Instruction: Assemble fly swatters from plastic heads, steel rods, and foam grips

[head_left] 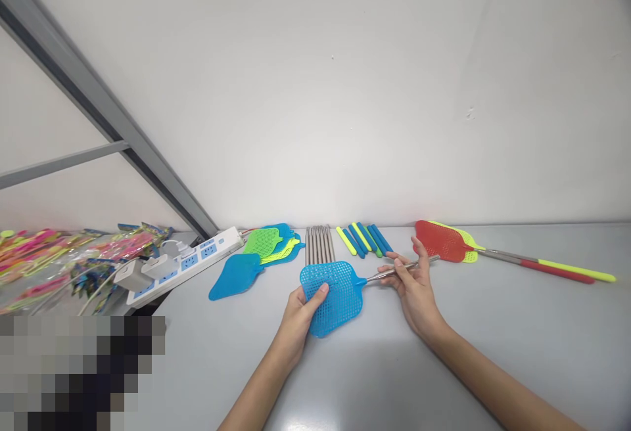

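Head view had the left hand (300,309) pinching the blue swatter head (334,296) at its near-left edge, thumb on top of the mesh, fingers under it. Right hand (413,283) closed lightly around the metal rod (401,269), which ran from the head's neck up and right. Both grips held parts of one piece, which sat just over the bench (493,339) at centre; whether the mesh rested on the surface, couldn't tell. Holding one hand on each part looked like a way to steady the joint where rod met neck.

Behind it, laid out in rows by type: spare rods (319,244) side by side, foam sleeves (365,239) in blue and yellow-green just right of them, loose heads (261,250) in blue and green stacked left. Grouping kept each part within reach. Finished swatters (446,242), red over yellow, lay well to the right, handles pointing right.

Power strip (190,261) with plugged adapters sat far left, beside packaged items (59,253) too blurred to identify. Bottom-left corner was pixelated out. Rod-to-neck joint was too small to judge as seated or loose. Fingers under the mesh were hidden.
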Demonstrator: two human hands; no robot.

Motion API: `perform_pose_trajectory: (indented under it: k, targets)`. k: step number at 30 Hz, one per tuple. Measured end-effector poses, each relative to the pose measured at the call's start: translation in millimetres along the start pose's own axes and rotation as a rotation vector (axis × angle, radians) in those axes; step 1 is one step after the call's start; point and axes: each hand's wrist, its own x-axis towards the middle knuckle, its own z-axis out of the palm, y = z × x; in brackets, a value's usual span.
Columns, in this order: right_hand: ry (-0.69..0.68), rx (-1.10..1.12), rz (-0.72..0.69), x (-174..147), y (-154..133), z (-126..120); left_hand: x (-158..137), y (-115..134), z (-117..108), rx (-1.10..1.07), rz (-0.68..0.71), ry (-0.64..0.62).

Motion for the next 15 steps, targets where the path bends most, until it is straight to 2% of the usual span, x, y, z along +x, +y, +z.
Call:
perform_pose_trajectory:
  k: [2,8,15]
  targets:
    - [-0.05,-0.078,0.019,0.6,0.5,-1.4,0.9,-0.6,-0.8,-0.023,0.018,0.029]
    - [-0.343,-0.418,0.076,-3.5,-1.3,0.7,4.1,8.9,-10.2,-0.096,0.065,0.169]
    - [-0.358,-0.333,0.113,-2.8,-0.8,1.2,3.7,11.9,-10.6,-0.082,0.087,0.173]
